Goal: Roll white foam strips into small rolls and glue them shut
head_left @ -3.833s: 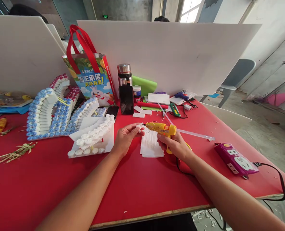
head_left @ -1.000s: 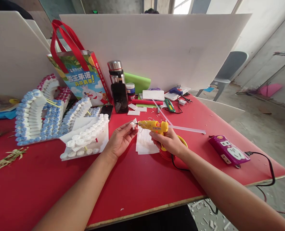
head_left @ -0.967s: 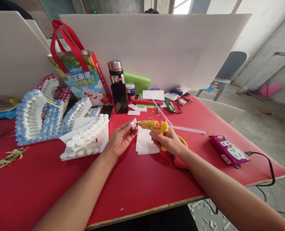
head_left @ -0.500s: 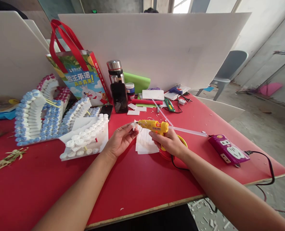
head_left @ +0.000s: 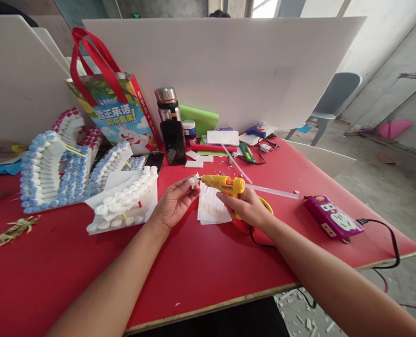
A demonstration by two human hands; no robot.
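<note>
My right hand is wrapped round a yellow hot glue gun, with a long clear glue stick sticking out of its back. The nozzle points left and meets, or nearly meets, a small white crumpled piece, perhaps paper. Thumb and fingers of my left hand pinch that piece. Below the gun lies a stack of thin white sheets. Left of my left hand stands a white board piece covered with rolled white paper flowers.
Blue-and-white flower-covered shapes stand at the left by a printed bag. A phone leans on a steel flask. A purple power strip sits right, its black cord over the edge. A white board rises behind.
The glue gun and the white piece have shifted very slightly left, along with a small shift of the whole view. Both hands keep their grip.
</note>
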